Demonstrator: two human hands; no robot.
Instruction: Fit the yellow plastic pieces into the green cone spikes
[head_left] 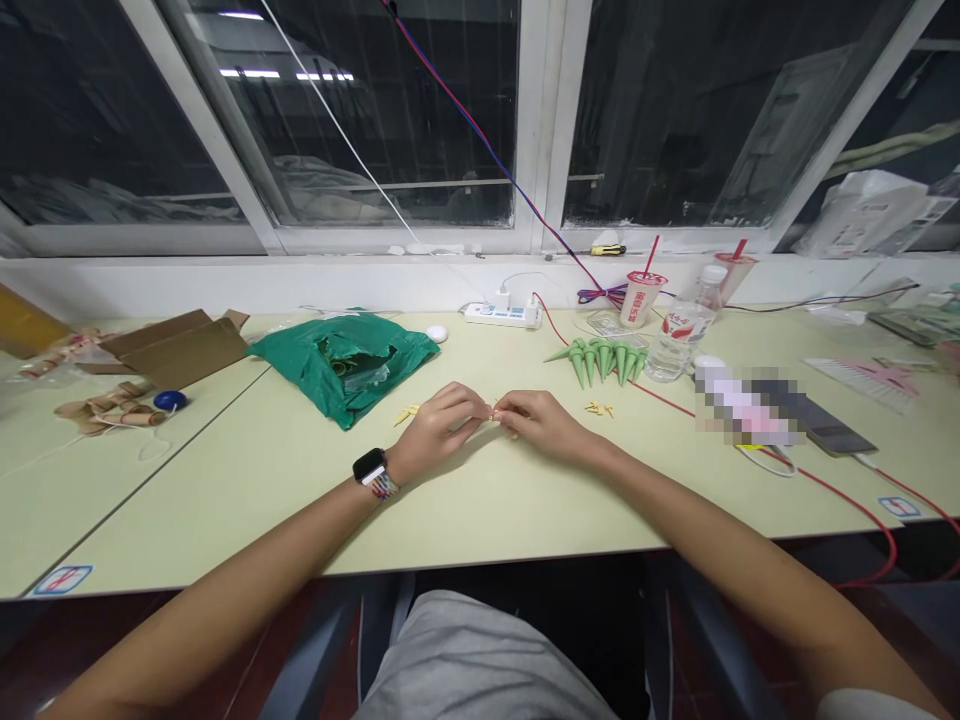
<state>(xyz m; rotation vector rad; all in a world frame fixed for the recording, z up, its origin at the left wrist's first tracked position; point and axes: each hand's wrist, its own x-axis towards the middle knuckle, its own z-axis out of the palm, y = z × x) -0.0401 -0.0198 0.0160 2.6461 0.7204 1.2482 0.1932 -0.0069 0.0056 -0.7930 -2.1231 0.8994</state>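
Left hand [439,425]: rests on the table at centre, with the fingertips pinched together on the small yellow piece [493,412].
Right hand [544,420]: rests on the table opposite the left hand, fingertips closed on the same piece from the other side; the two hands meet at the fingertips.
Small yellow piece: held between both hands just above the table surface; too small to tell its exact form.
Watch [369,467]: worn on the left wrist, dark face upward, with a beaded band beside it.
Table [465,510]: pale yellow-green top running along a window sill.
Loose yellow pieces, left [406,413]: lie on the table just beside the left hand.
Loose yellow pieces, right [598,408]: lie on the table near the right hand, apart from it.
Green cones [604,360]: a row of folded cones behind the right hand, points toward the person.
Green bag [345,365]: crumpled plastic, open, behind the left hand.
Water bottle [679,335]: stands upright just right of the cones.
Cup [641,297]: has a red straw and stands behind the bottle.
Power strip [502,315]: white, lies at the far edge of the table.
Cardboard box [176,345]: has its flaps open and sits far left, well apart from the hands.
Phone [825,425]: lies flat at right, with a cable attached.
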